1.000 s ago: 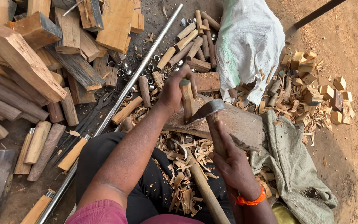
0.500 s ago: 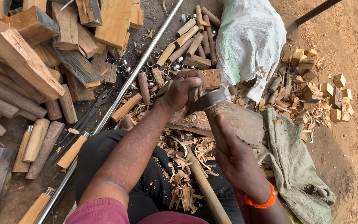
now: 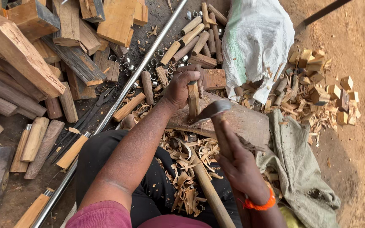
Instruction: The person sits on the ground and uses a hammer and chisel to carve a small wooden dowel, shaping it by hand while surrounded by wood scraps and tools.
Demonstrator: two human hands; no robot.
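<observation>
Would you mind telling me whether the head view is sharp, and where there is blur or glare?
Head view: soft, even daylight; the wood stick in the left hand is sharp; the blade and right hand are slightly motion-blurred; the metal rod shows mild glare.

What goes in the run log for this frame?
left hand: grips wooden peg upright on chopping block | right hand: holds adze, blade at peg

One camera only, worn on the person's head, looking almost straight down, close over the lap and both forearms. It takes in the chopping block (image 3: 241, 120) at centre, stacked timber to the left, bare earth to the right.
</observation>
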